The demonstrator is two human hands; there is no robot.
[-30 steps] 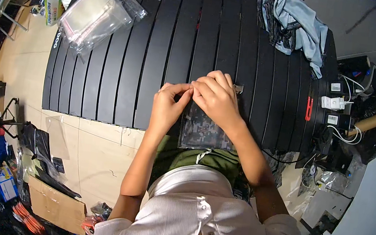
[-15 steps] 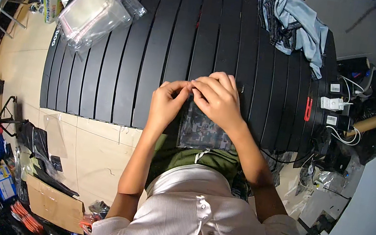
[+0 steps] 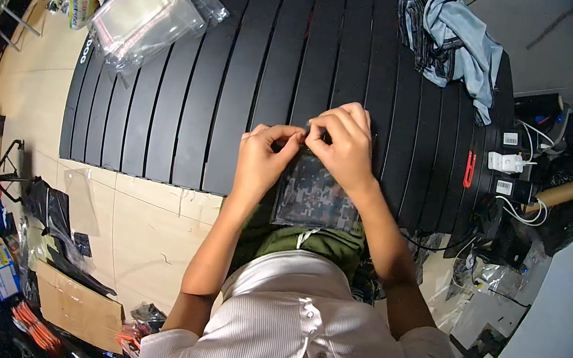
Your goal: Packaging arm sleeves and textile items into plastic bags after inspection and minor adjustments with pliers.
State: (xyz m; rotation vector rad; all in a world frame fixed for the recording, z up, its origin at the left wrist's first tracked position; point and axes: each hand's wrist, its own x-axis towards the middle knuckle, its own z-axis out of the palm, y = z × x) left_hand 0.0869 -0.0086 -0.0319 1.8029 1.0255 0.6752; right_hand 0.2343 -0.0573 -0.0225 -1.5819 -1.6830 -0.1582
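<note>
A clear plastic bag (image 3: 316, 201) with grey camouflage-patterned fabric inside lies at the near edge of the slatted black table, its lower end close to my lap. My left hand (image 3: 262, 157) pinches the far-left end of the bag between thumb and forefinger. Just to its right, my right hand (image 3: 343, 149) is closed in a pinch on the same far edge, fingers curled. The two pinches sit close together with a small gap. My right hand covers part of the bag's far side, and the pinched edge is too small to make out clearly.
Flat clear plastic bags (image 3: 152, 17) lie at the table's far left. Light blue denim cloth (image 3: 459, 46) is heaped far right. A red tool (image 3: 469, 168) and white charging plugs (image 3: 507, 162) are along the right edge. A cardboard piece (image 3: 81, 308) rests on the floor at left.
My right hand has shifted slightly right and turned, its fingers more curled. The left has moved a little right too. A small gap now shows between the fingertips, which were touching before.
</note>
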